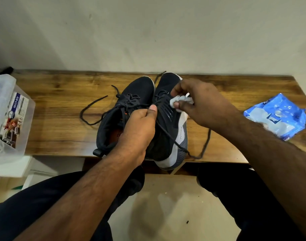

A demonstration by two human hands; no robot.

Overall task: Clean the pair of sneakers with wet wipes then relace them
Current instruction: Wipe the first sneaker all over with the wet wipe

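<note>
Wood-grain table point(62, 108): I log bare board left and right of the pair, heels overhanging the near edge. Left sneaker point(129, 101) and right sneaker point(167, 108) stand side by side, touching. My left hand point(136, 129) grips the right sneaker's collar, thumb up by the laces point(96, 108). My right hand point(199, 103), reaching in from the right, pinches a crumpled wet wipe point(179, 101) against the right sneaker's side. Wipes pack point(277, 117) well right; plastic box point(8, 115) at left edge.
</note>
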